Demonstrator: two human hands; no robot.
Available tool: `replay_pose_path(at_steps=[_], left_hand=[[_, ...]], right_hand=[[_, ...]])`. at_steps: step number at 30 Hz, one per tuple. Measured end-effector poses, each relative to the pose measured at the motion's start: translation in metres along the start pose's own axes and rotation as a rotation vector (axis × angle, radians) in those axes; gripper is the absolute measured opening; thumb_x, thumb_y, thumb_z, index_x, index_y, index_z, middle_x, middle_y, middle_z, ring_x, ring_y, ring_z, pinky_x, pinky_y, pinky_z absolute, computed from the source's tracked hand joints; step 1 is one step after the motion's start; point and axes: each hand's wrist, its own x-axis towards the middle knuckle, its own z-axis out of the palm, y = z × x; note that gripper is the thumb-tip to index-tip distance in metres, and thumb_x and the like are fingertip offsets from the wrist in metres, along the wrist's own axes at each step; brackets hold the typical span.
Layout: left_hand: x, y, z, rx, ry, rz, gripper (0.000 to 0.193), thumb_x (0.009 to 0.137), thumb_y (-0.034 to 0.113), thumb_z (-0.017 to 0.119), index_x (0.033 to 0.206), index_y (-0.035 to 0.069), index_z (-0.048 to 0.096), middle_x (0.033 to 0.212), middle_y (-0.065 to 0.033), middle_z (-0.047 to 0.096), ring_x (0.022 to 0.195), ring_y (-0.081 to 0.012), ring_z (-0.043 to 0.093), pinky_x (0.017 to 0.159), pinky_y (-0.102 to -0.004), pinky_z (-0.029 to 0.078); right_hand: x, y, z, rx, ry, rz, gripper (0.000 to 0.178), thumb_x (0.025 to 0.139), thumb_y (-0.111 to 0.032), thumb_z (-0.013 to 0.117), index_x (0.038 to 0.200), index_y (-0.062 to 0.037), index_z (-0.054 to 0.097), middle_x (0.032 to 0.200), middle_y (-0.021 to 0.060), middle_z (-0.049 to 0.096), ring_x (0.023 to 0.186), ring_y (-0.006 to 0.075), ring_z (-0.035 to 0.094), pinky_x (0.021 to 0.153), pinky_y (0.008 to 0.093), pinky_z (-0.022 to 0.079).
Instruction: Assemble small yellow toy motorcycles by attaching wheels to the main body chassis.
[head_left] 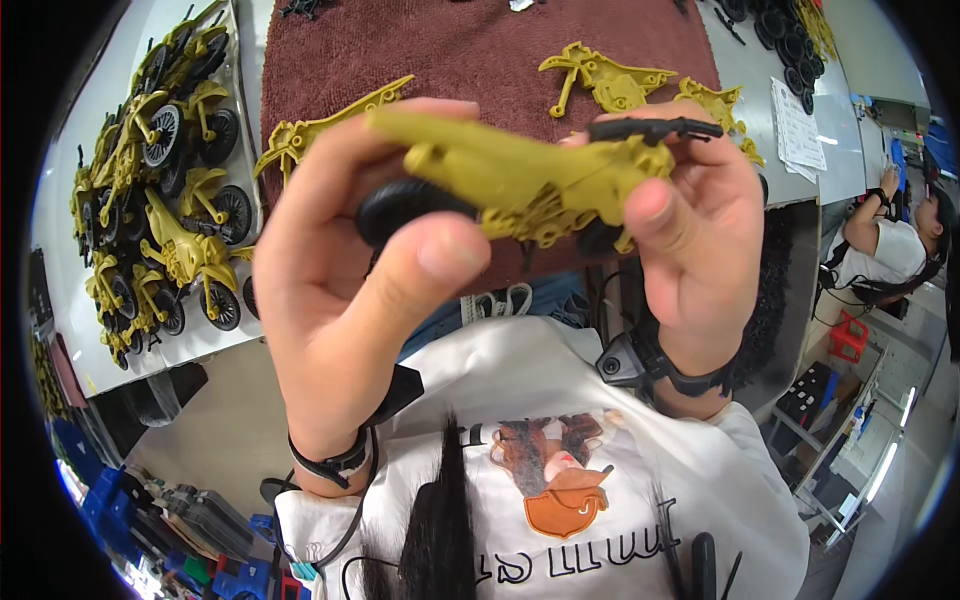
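Note:
Between both hands I hold a yellow-green toy motorcycle (530, 185) up close, its tail to the left and black handlebar (655, 129) at the right. My left hand (350, 250) closes around the rear end, by the black wheel (410, 208), with the thumb in front. At the front end, my right hand (700, 220) grips below the handlebar, thumb pressed against the yellow body. Beyond the hands, loose yellow half-shells (612, 82) lie on the brown towel (480, 60), one of them (335, 125) partly behind my left hand.
Several assembled toy motorcycles (185, 240) crowd a tray on the left. Small black wheels (790, 45) are heaped at the far right, near paper sheets (797, 125). Another person (890, 235) sits off to the right, beyond a red stool (848, 336).

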Motion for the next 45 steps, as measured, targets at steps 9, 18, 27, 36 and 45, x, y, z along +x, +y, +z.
replay_pose_path(at_steps=[9, 18, 27, 36, 45], left_hand=[[-0.011, -0.011, 0.004, 0.002, -0.110, 0.077, 0.036, 0.078, -0.006, 0.072, 0.111, -0.007, 0.056, 0.111, -0.0107, 0.062, 0.103, -0.0152, 0.058, 0.093, -0.0275, 0.043], [-0.008, -0.030, 0.000, 0.287, -0.074, 0.489, 0.041, 0.079, 0.014, 0.078, 0.107, -0.006, 0.057, 0.104, -0.0144, 0.060, 0.097, -0.0203, 0.055, 0.089, -0.0312, 0.042], [-0.004, -0.039, 0.010, 0.255, 0.098, 0.784, 0.047, 0.051, -0.006, 0.056, 0.097, 0.000, 0.065, 0.093, -0.0110, 0.066, 0.078, -0.0249, 0.058, 0.070, -0.0368, 0.043], [-0.005, -0.033, 0.002, 0.276, 0.074, 0.847, 0.042, 0.052, 0.000, 0.057, 0.092, 0.004, 0.067, 0.087, -0.0075, 0.067, 0.075, -0.0215, 0.058, 0.067, -0.0340, 0.035], [-0.003, -0.007, -0.035, 0.121, -0.290, 0.095, 0.040, 0.076, 0.020, 0.081, 0.106, 0.000, 0.064, 0.094, -0.0050, 0.059, 0.086, -0.0140, 0.058, 0.072, -0.0267, 0.047]], right_hand=[[-0.002, 0.016, 0.000, 0.308, -0.057, 0.078, 0.047, 0.076, 0.005, 0.075, 0.118, 0.0018, 0.053, 0.112, 0.0097, 0.062, 0.106, 0.0171, 0.059, 0.093, 0.0310, 0.047], [0.000, 0.030, 0.001, -0.127, -0.204, -0.305, 0.045, 0.074, -0.012, 0.081, 0.111, 0.0029, 0.061, 0.107, 0.0165, 0.059, 0.098, 0.0251, 0.063, 0.086, 0.0371, 0.053], [-0.008, 0.013, 0.011, -0.258, -0.314, -0.292, 0.034, 0.082, -0.010, 0.074, 0.109, 0.0041, 0.059, 0.107, 0.0217, 0.058, 0.089, 0.0245, 0.066, 0.064, 0.0266, 0.057], [-0.006, 0.009, 0.024, -0.471, -0.315, -0.614, 0.043, 0.067, 0.006, 0.081, 0.104, 0.0037, 0.058, 0.101, 0.0188, 0.059, 0.095, 0.0300, 0.065, 0.076, 0.0332, 0.058], [0.002, 0.016, 0.030, -0.543, -0.319, -0.387, 0.081, 0.063, -0.011, 0.087, 0.134, -0.0013, 0.050, 0.106, 0.0100, 0.056, 0.089, 0.0157, 0.056, 0.077, 0.0271, 0.048]])
